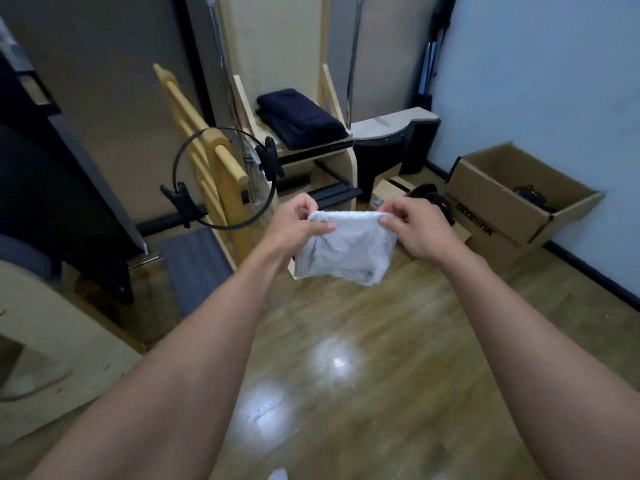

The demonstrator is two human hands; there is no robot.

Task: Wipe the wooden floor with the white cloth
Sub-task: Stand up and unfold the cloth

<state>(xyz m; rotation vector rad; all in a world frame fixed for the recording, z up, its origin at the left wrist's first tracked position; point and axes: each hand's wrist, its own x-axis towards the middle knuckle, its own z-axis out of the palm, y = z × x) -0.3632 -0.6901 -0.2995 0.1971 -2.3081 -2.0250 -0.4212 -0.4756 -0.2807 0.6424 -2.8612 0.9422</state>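
Hands raised in front of the person, arms stretched forward and bare to the lower edge of the view. Left hand point(298, 225) pinches the upper left corner of the white cloth point(346, 247), thumb lying across the near face and fingers curled behind the top edge. Right hand point(415, 230) pinches the upper right corner in the same manner, thumb tip pressed against the hem. The cloth is stretched between the two grips along its top edge and hangs below them in loose, creased folds; it is held in the air, clear of the wooden floor point(398, 341), which lies beneath and shows two bright patches of reflected light point(334, 360) nearer the person. A small white scrap point(278, 474) shows at the bottom edge of the view; what it is cannot be told. Beyond the hands stands a pale wooden bench point(351, 168) bearing a folded dark towel point(301, 119). To its left leans a wooden frame with round rungs point(194, 119), and a black ring with padded grips point(180, 197) hangs on one rung end. At the right, against the light blue wall point(536, 81), an open cardboard box point(498, 202) rests on the floor with a dark item inside, too dim to identify. Smaller boxes and dark objects lie between this box and the bench.
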